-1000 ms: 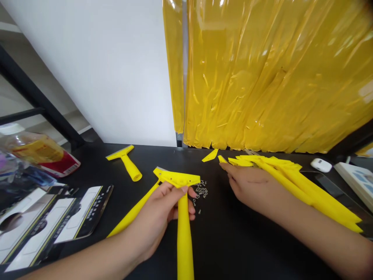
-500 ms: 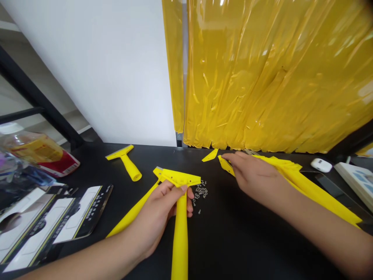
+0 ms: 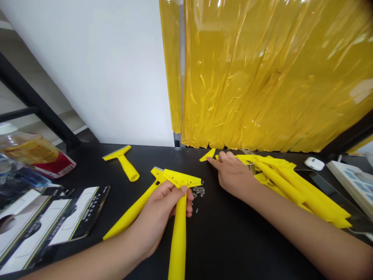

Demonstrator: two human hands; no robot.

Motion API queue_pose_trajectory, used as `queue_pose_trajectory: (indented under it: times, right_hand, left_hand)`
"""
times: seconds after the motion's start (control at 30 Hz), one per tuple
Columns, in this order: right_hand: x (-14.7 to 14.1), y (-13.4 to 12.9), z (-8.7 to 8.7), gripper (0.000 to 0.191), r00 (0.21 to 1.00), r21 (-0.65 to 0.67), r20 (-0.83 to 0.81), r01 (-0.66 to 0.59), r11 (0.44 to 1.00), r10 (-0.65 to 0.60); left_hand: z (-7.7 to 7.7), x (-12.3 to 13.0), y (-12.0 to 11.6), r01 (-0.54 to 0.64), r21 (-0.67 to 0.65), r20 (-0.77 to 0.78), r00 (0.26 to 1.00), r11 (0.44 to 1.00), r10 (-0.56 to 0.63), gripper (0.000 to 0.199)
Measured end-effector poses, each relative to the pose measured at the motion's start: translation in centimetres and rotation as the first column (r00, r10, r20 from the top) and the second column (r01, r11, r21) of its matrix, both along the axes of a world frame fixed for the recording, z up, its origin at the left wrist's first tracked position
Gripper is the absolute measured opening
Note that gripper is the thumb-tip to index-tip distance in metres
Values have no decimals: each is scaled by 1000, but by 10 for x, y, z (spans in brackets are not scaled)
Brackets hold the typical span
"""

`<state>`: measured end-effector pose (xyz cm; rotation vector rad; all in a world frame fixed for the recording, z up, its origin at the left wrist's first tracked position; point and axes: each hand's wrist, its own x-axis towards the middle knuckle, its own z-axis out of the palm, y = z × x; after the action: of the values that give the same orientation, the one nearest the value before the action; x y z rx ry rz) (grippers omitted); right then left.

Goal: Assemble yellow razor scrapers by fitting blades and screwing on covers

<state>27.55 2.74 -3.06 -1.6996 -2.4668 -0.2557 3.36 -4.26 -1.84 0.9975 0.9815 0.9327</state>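
My left hand (image 3: 159,208) is closed around a yellow plastic scraper (image 3: 178,241), its fingers curled about the handle just below the wide head. A second yellow scraper (image 3: 131,210) lies against that hand, its handle running off to the near left. Whether the grip takes it too, I cannot tell. The work in hand, as it looks from here, is with these scraper parts: the left hand holds one scraper steady while the right works at the far edge of the table.

My right hand (image 3: 233,177) is open, palm down, its fingers (image 3: 221,156) spread at the far edge of the black tabletop (image 3: 233,245). The fingertips are just beside a small yellow plastic wedge (image 3: 208,154) and right at the near side of a heap of yellow scrapers (image 3: 294,186), which fills the right of the table.

Between my hands, a small cluster of loose metal fasteners (image 3: 199,191) lies on the bare black surface, just right of the held scraper's head.

Farther out — a lone yellow scraper (image 3: 125,165) at far left, printed packaging cards (image 3: 78,214) at near left, a plastic bottle (image 3: 29,151) beyond them, a white earbud case (image 3: 314,163) and a printed white box (image 3: 357,182) at right, and a yellow plastic curtain (image 3: 262,77) along the far edge.
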Motion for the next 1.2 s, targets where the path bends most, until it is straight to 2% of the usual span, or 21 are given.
queue_pose_trajectory:
  times: [0.13, 0.3, 0.43, 0.53, 0.73, 0.9, 1.03, 1.2]
  right_hand:
    - [4, -5, 13, 39, 997, -35, -29, -66, 997, 65]
    - [24, -17, 28, 34, 995, -108, -49, -89, 990, 84]
    - [34, -24, 27, 25, 998, -136, -43, 34, 990, -41]
    - [38, -30, 23, 31, 991, -170, -20, 124, 978, -130]
    - [49, -48, 28, 26, 996, -323, -18, 78, 943, -88]
    - [50, -52, 34, 15, 999, -408, -15, 26, 913, -35]
    - [51, -41, 33, 20, 998, -346, 9, 65, 936, -66]
    - [49, -18, 19, 33, 982, -117, 57, 185, 976, -179]
  left_hand:
    - [4, 1, -1, -12, -10, 22, 1000, 1000, 12, 21]
    - [8, -2, -1, -27, -23, 38, 999, 999, 28, 20]
    - [5, -3, 0, -4, -21, 31, 999, 1000, 5, 20]
    - [4, -3, 1, -7, -39, 31, 999, 999, 9, 21]
    - [4, -4, 1, 64, -104, -6, 998, 993, -65, 29]
    - [4, -4, 0, 57, -113, 6, 998, 992, -56, 25]
    - [4, -5, 1, 74, -101, -3, 997, 992, -74, 28]
    - [4, -5, 1, 84, -96, -20, 996, 992, -86, 30]
